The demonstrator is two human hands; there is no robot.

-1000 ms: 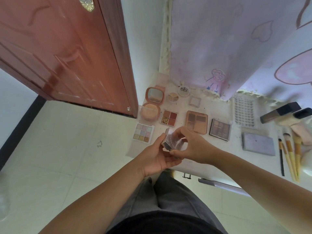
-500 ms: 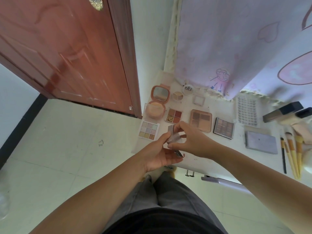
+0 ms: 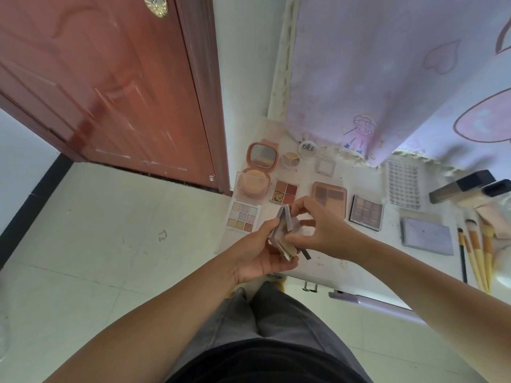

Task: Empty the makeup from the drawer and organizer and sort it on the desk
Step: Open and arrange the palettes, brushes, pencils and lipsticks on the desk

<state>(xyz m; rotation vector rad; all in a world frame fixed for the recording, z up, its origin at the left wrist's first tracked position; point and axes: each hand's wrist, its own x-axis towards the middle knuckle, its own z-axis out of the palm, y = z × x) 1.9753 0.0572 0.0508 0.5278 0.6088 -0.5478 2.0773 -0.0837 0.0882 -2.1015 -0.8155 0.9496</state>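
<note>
Both hands hold a small square compact (image 3: 282, 235) just above the white desk's (image 3: 326, 258) front edge. My left hand (image 3: 257, 255) cups its base from below. My right hand (image 3: 323, 230) pinches the lid, which stands partly raised. On the desk behind lie a pastel eyeshadow palette (image 3: 243, 216), a red four-pan palette (image 3: 284, 192), a tan palette (image 3: 330, 199), a brown grid palette (image 3: 366, 212) and a peach mirror compact (image 3: 261, 157). A drawer (image 3: 370, 301) shows slightly pulled out below the desk edge.
A lilac flat case (image 3: 427, 235), several yellow-handled brushes (image 3: 478, 252), a lash tray (image 3: 403, 185) and dark-capped bottles (image 3: 464, 186) fill the desk's right side. A lilac curtain (image 3: 387, 78) hangs behind. A red door (image 3: 110, 78) stands to the left over pale floor tiles.
The compact's lid has been swung from nearly shut to partly raised between my hands. The view has shifted slightly, with the desk items a bit higher in frame.
</note>
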